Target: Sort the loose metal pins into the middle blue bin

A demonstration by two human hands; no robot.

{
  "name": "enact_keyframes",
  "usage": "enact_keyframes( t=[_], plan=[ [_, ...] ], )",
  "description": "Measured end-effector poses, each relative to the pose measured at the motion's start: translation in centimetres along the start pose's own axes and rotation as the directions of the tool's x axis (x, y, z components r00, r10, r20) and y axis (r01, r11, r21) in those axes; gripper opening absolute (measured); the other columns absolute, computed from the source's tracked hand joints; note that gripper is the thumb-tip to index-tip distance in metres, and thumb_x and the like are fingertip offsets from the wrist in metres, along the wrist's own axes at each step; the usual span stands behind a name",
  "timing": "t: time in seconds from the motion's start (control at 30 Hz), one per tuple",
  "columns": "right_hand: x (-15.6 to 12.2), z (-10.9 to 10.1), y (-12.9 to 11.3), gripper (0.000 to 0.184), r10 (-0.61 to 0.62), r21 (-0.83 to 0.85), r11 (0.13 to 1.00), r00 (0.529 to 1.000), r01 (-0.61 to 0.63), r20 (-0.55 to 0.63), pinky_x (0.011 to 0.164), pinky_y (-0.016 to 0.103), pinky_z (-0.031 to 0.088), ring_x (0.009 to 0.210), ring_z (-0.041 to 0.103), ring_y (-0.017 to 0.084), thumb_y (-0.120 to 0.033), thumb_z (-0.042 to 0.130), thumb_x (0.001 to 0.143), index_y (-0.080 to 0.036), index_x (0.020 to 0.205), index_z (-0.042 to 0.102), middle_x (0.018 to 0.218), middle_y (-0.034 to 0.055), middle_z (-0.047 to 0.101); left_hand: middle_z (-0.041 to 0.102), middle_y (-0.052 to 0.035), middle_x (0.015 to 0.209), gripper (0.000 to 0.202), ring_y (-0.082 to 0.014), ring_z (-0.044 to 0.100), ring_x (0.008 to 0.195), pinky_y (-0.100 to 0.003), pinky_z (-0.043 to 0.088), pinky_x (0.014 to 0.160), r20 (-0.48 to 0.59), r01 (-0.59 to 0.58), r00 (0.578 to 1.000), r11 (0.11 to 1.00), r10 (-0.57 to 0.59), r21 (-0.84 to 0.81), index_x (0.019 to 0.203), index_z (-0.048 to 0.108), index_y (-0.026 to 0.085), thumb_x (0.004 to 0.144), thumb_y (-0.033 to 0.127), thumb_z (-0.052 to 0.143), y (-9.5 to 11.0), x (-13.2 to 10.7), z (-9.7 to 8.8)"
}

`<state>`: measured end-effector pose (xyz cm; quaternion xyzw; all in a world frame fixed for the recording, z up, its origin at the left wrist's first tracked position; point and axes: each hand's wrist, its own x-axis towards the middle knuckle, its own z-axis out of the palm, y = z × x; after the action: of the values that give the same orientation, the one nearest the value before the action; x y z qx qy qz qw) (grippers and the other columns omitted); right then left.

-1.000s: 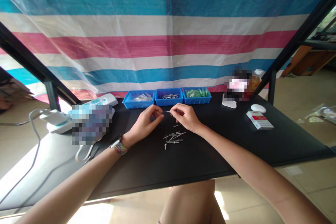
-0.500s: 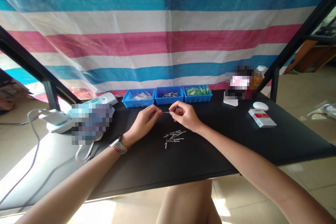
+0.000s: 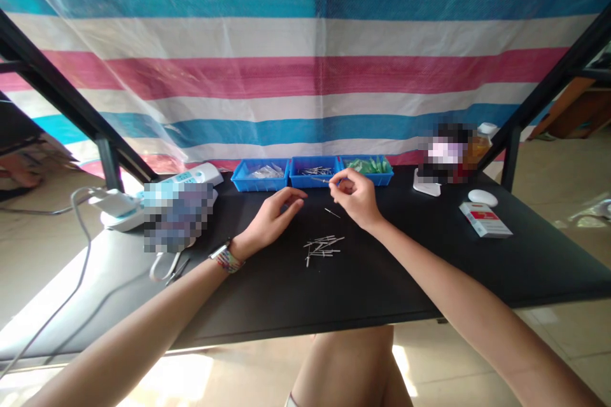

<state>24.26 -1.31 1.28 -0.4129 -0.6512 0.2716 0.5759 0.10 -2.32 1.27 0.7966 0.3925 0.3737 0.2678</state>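
Observation:
My right hand [image 3: 354, 196] is pinched on a thin metal pin [image 3: 323, 180] with a thicker part near the fingers, held in front of the middle bin. My left hand [image 3: 279, 213] is empty, thumb and fingers apart, just above the table. A second thin metal pin [image 3: 333, 212] shows between the hands and the pile; whether it lies on the table or is dropping, I cannot tell. Closer to me, a loose pile of similar pins [image 3: 324, 248] lies on the black table [image 3: 267, 292].
At the back stand a blue bin [image 3: 260, 186] of clear bags, a blue bin [image 3: 312, 182] of metal pins and a blue bin [image 3: 377, 179] with green packets. A power strip [image 3: 203, 173] is on the left. On the right are a small box [image 3: 485, 221] and a white oval object [image 3: 483, 198].
The hands have moved apart. My left hand has let go of the thin piece held between both hands. My right hand has lifted toward the bins, and a loose pin has appeared below it.

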Motion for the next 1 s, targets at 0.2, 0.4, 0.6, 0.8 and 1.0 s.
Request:
enact_keyframes(
  t=[0.2, 0.4, 0.6, 0.8, 1.0],
  plan=[
    [3.2, -1.4, 1.4, 0.018, -0.128, -0.225, 0.971, 0.967, 0.077, -0.218, 0.062, 0.032, 0.051, 0.065, 0.064, 0.018, -0.037, 0.066, 0.096, -0.022, 0.095, 0.074, 0.093, 0.0068, 0.076, 0.067, -0.0102, 0.142, 0.038, -0.0293, 0.062, 0.130, -0.047, 0.048, 0.117, 0.257, -0.245, 0.946, 0.956, 0.198, 0.163, 0.141, 0.069, 0.028, 0.104, 0.032, 0.059, -0.1, -0.1, 0.2],
    [3.0, -1.4, 3.3, 0.020, -0.202, -0.426, 0.884, 0.979, 0.192, 0.022, 0.072, 0.032, 0.052, 0.078, 0.068, 0.020, -0.023, 0.060, 0.097, -0.021, 0.096, 0.080, 0.107, 0.0084, 0.078, 0.055, -0.0027, 0.163, 0.046, -0.0323, 0.047, 0.146, -0.056, 0.040, 0.123, 0.428, -0.363, 0.876, 0.890, 0.225, 0.275, 0.154, 0.059, 0.035, 0.109, 0.030, 0.051, -0.3, -0.4, 0.5],
    [1.2, -0.9, 3.1, 0.016, -0.195, -0.427, 0.876, 0.974, 0.226, 0.116, 0.065, 0.029, 0.048, 0.055, 0.052, 0.012, -0.019, 0.060, 0.097, -0.021, 0.094, 0.077, 0.101, 0.0051, 0.074, 0.066, -0.0039, 0.152, 0.044, -0.0330, 0.045, 0.148, -0.055, 0.041, 0.120, 0.430, -0.416, 0.865, 0.851, 0.260, 0.320, 0.152, 0.061, 0.030, 0.111, 0.027, 0.048, -0.3, -0.6, 0.9],
    [0.3, -0.2, 2.6, 0.014, -0.191, -0.366, 0.896, 0.963, 0.251, 0.191, 0.065, 0.027, 0.048, 0.057, 0.055, 0.011, -0.014, 0.062, 0.095, -0.020, 0.092, 0.075, 0.099, 0.0042, 0.072, 0.077, -0.0059, 0.121, 0.028, -0.0276, 0.060, 0.127, -0.046, 0.047, 0.111, 0.313, -0.406, 0.900, 0.848, 0.304, 0.342, 0.118, 0.078, 0.027, 0.105, 0.020, 0.054, -0.2, -0.3, 0.8],
    [-0.3, 0.2, 2.7, 0.009, -0.121, -0.235, 0.948, 0.925, 0.216, 0.359, 0.061, 0.025, 0.046, 0.059, 0.059, 0.010, -0.012, 0.069, 0.089, -0.019, 0.089, 0.076, 0.096, 0.0035, 0.072, 0.076, -0.0052, 0.100, 0.018, -0.0239, 0.065, 0.101, -0.039, 0.051, 0.096, 0.192, -0.319, 0.944, 0.884, 0.267, 0.341, 0.100, 0.075, 0.023, 0.097, 0.015, 0.059, 0.0, -0.1, 0.4]
  ],
)
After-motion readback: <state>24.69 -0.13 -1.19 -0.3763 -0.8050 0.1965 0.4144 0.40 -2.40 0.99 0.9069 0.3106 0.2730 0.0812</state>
